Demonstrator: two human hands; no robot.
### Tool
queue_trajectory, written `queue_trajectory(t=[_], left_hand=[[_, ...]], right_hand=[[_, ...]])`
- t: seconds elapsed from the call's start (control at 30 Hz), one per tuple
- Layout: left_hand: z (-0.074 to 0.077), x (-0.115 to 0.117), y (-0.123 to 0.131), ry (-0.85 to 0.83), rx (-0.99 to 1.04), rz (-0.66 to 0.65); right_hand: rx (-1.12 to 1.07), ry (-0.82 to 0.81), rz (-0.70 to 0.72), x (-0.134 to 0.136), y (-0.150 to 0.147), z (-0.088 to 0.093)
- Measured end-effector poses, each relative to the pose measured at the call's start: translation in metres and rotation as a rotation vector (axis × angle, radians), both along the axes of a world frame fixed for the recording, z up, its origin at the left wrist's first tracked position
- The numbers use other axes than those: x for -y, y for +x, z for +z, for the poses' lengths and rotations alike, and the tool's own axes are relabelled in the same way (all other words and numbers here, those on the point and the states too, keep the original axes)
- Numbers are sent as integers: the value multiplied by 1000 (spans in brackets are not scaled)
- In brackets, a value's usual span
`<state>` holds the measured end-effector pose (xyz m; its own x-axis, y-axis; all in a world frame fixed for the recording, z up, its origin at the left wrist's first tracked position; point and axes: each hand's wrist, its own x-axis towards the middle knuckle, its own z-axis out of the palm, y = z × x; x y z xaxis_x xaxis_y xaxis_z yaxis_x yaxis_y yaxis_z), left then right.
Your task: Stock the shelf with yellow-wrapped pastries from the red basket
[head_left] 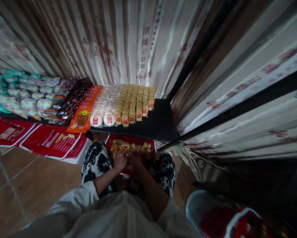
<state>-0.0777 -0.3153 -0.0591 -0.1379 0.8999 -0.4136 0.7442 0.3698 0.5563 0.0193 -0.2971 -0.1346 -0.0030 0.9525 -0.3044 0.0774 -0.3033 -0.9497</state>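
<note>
I stand over a red box (148, 144) full of small yellow snack packs (125, 146), held low against my legs below a black shelf (158, 127). My left hand (120, 161) is closed into a fist at the box's near edge. My right hand (136, 161) is right beside it, fingers curled down among the packs. What either hand grips is too dark and small to make out. On the shelf above, matching yellow packs (136, 100) stand in neat rows.
Left of the yellow rows lie round white packs (106, 105), orange packets (85, 109), dark red packets (72, 99) and white-and-teal bags (21, 94). Red cartons (46, 140) sit below the shelf. A patterned curtain (128, 43) hangs behind, and a white bucket (203, 206) stands at lower right.
</note>
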Motion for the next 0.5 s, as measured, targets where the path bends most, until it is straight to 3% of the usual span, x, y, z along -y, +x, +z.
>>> queue_trajectory(t=[0.27, 0.43, 0.5], left_hand=[[15, -9, 3, 105, 82, 90], [19, -11, 10, -20, 411, 62], [23, -13, 15, -14, 499, 92]], right_hand=[[-25, -58, -60, -22, 45, 35], [-122, -53, -38, -34, 65, 61], [-51, 64, -38, -35, 70, 67]])
